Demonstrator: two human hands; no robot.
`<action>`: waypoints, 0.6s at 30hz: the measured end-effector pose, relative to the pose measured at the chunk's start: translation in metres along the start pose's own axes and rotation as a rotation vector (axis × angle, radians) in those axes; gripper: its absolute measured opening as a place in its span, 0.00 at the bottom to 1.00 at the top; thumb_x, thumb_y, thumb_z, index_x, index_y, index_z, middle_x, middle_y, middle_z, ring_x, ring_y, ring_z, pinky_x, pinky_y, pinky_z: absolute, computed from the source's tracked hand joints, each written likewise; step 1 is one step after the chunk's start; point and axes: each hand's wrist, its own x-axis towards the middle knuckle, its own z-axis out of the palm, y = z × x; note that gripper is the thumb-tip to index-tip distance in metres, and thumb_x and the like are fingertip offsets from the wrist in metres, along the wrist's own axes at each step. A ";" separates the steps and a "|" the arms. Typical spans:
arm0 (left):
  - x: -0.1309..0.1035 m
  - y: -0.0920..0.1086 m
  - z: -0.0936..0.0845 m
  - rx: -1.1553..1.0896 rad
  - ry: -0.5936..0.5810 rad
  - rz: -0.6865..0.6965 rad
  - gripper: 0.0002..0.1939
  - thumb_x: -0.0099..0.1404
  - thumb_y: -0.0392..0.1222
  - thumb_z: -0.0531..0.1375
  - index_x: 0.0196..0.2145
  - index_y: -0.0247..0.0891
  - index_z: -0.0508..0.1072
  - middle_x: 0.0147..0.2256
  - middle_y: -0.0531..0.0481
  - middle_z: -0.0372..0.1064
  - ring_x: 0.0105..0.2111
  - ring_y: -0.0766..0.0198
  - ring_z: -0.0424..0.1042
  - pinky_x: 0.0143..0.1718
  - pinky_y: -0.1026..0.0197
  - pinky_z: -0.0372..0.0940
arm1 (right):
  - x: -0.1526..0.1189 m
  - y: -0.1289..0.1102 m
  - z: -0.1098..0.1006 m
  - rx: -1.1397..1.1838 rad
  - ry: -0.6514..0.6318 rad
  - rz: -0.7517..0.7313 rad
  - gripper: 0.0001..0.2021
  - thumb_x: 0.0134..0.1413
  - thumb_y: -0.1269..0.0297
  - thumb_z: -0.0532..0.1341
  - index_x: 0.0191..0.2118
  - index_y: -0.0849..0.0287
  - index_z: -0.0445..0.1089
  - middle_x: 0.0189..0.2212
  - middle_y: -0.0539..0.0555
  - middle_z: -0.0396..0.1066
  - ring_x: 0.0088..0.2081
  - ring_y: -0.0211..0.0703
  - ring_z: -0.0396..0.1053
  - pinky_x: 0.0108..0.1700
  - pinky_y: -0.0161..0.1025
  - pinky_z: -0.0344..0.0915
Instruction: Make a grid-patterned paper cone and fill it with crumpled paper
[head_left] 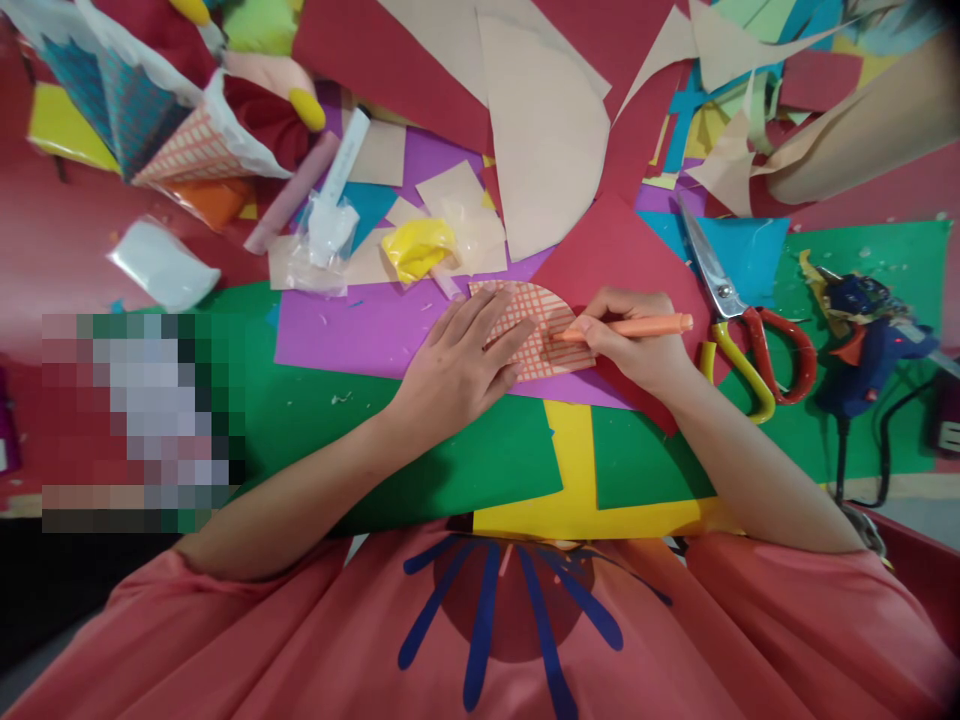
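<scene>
A cream paper piece with a curved edge (559, 312) lies at the middle of the table, covered in orange crossing lines. My left hand (469, 350) rests flat on its left part, fingers spread, holding nothing. In my right hand (634, 335) is an orange marker (652, 326), gripped between thumb and fingers, its tip on the right part of the paper. Under the paper are a purple sheet (337, 330) and a red sheet (622, 250).
Scissors (739, 310) lie right of my right hand, with a blue glue gun (862, 370) farther right. A yellow clay packet (418, 248) is behind my left hand. Paper cones (217, 130) stand back left; a large cream cutout (544, 130) lies behind.
</scene>
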 end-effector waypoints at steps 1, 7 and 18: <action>0.000 0.000 0.000 -0.001 0.001 0.000 0.22 0.70 0.41 0.51 0.60 0.40 0.62 0.64 0.35 0.54 0.65 0.46 0.53 0.63 0.40 0.55 | 0.000 0.000 0.000 -0.011 -0.001 0.000 0.12 0.53 0.62 0.61 0.22 0.59 0.65 0.17 0.47 0.64 0.21 0.32 0.59 0.23 0.34 0.53; 0.000 -0.001 0.000 -0.051 -0.012 -0.013 0.22 0.70 0.42 0.51 0.61 0.41 0.61 0.64 0.37 0.53 0.66 0.46 0.51 0.64 0.38 0.52 | 0.000 0.001 0.000 -0.004 -0.031 0.026 0.13 0.50 0.60 0.63 0.20 0.59 0.65 0.16 0.47 0.65 0.20 0.32 0.59 0.21 0.33 0.52; 0.000 -0.001 0.001 -0.031 0.002 0.000 0.23 0.70 0.41 0.51 0.61 0.40 0.60 0.64 0.36 0.53 0.66 0.45 0.52 0.63 0.39 0.53 | 0.001 -0.005 0.000 0.050 -0.153 -0.027 0.18 0.50 0.59 0.62 0.16 0.59 0.59 0.13 0.45 0.57 0.18 0.29 0.51 0.20 0.32 0.46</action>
